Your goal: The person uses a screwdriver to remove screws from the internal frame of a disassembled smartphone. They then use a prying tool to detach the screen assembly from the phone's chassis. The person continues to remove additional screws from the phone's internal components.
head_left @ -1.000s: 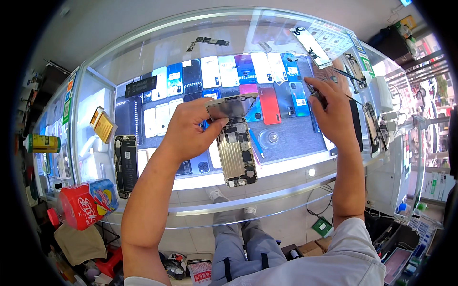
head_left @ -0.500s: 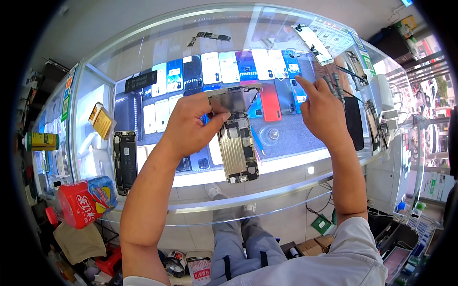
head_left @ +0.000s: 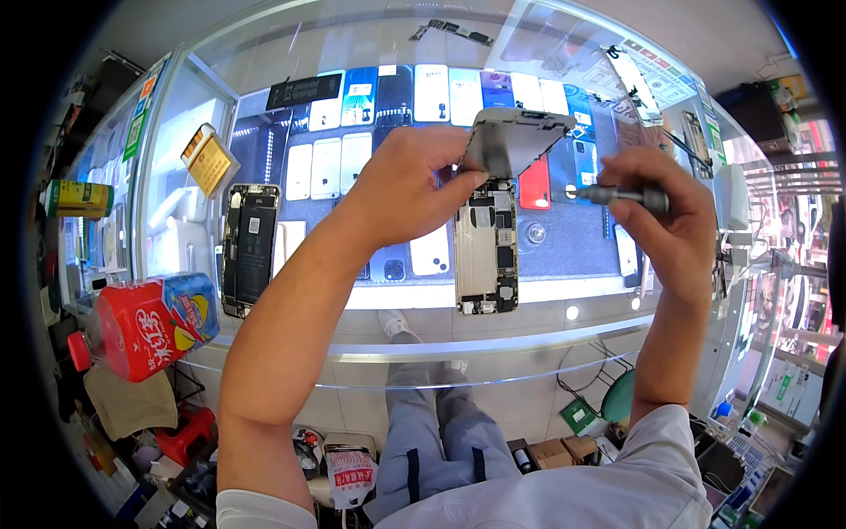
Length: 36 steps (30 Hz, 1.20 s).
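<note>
An opened phone [head_left: 478, 260] rests on the glass counter, its circuit board and metal shield exposed. My left hand [head_left: 419, 185] pinches the phone's screen panel [head_left: 513, 148] at its left edge and keeps it tilted up at the far end of the body. To the right of the phone, above the glass, my right hand [head_left: 674, 225] grips a grey screwdriver [head_left: 648, 199] between thumb and fingers. The driver points left, apart from the phone; its thin tip is hard to make out.
Several boxed-in phones lie under the glass counter [head_left: 423, 346]. On top are another opened phone [head_left: 250, 251], a black battery [head_left: 305, 90], a yellow pack [head_left: 210, 163], a red plastic bottle [head_left: 145, 339], a thin board strip [head_left: 454, 33] and a loose screen part [head_left: 633, 84].
My right hand, pointing toward the tools at the far right before, now holds a screwdriver and has come nearer. My left hand still holds the screen panel; the view has shifted.
</note>
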Motion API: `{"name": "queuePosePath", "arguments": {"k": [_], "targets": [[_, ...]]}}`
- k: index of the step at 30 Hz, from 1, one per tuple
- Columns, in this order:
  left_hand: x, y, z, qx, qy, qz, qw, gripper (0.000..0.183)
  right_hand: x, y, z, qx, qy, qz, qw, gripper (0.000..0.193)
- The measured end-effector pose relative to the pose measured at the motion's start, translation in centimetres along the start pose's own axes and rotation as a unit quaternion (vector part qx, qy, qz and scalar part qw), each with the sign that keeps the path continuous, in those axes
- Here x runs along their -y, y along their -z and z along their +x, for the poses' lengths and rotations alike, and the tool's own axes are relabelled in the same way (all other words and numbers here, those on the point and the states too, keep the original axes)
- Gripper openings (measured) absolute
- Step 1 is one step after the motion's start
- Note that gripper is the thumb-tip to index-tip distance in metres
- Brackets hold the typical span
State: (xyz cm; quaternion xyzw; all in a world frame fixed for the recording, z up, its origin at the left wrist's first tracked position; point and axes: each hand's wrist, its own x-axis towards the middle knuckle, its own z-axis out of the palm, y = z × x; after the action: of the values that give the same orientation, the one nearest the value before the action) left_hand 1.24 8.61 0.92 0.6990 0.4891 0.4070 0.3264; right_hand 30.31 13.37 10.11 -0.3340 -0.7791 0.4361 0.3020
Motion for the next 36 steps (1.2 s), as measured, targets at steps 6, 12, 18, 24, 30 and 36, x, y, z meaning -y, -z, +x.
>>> {"name": "queuePosePath", "arguments": {"k": [6,12,18,24,30,36], "targets": [[0.4,0.0,0.0,0.0,-0.004,0.008,1.0,0.01,-2.8,-5.2,1.3,-0.128,0.165,-0.04,0.977,0.015],[0.3,-0.1,-0.1,-0.004,-0.001,-0.001,1.0,0.011,-4.9,-6.8,1.9,-0.165,0.302,-0.212,0.915,0.017],[0.5,-0.3,0.1,-0.013,-0.004,-0.013,1.0,0.009,-5.1,-7.2,2.0,-0.179,0.288,-0.217,0.915,0.019],[0.6,-0.3,0.0,-0.003,0.004,-0.006,1.0,0.01,-5.4,-7.2,2.5,-0.172,0.306,-0.249,0.903,0.021],[0.6,-0.2,-0.1,-0.005,-0.003,0.002,1.0,0.01,-5.0,-7.3,2.6,-0.173,0.314,-0.252,0.899,0.021],[0.8,-0.4,0.0,-0.02,-0.024,0.005,0.999,0.01,-4.2,-7.3,2.6,-0.143,0.324,-0.285,0.891,0.022]]}}
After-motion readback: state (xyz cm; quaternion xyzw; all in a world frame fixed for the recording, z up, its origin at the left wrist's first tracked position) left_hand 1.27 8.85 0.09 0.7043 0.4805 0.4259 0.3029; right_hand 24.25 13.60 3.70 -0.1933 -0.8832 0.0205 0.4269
